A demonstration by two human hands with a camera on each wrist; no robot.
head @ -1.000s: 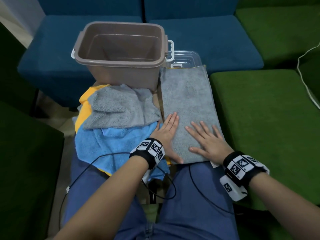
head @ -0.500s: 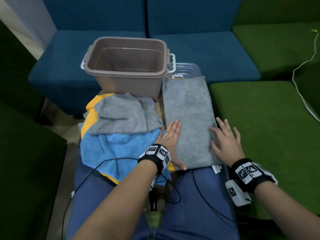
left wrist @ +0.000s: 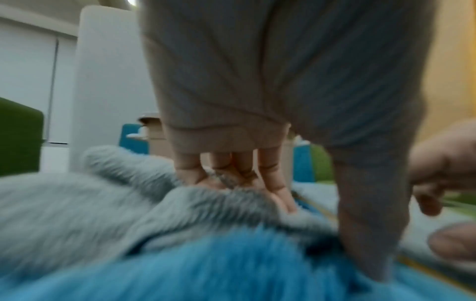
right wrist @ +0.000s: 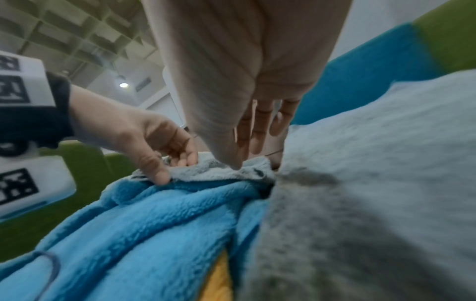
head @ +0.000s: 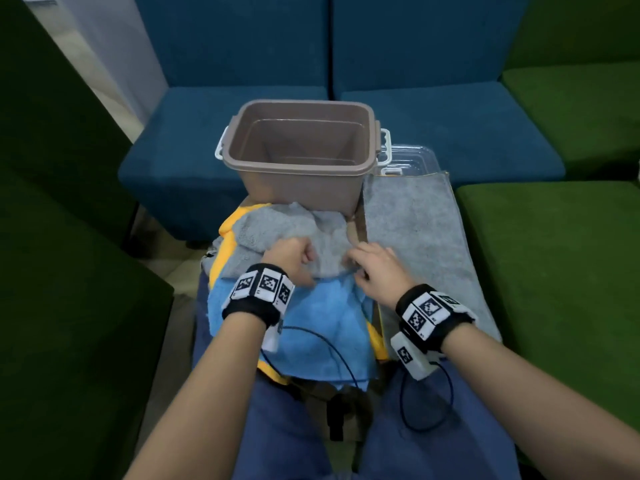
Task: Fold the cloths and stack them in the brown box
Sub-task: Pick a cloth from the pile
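Hands grip the crumpled grey cloth (head: 277, 237) just in front of the brown box (head: 298, 161): left hand (head: 292, 259) and right hand (head: 375, 271) each pinch its near edge (blue cloth (head: 318, 334) beneath).

Around you: blue sofa seats (head: 433, 133) straight ahead, two cushions side by side with a seam between them, backrests (head: 329, 36) behind. Green seat (head: 554, 258) on your right, more green upholstery (head: 571, 109) beyond it at upper right. Dark green upholstery (head: 62, 237) fills your left side. Pale floor (head: 117, 112) shows in the gap upper left. Clear plastic lid (head: 412, 161) lies flat at the far right of the work surface, partly covered. Your blue trousers (head: 433, 427) fill the bottom of the head view. Black cable (head: 429, 410) loops across your lap; a second cable (head: 332, 351) runs over the cloth pile. Marker bands (head: 259, 289) on both wrists.
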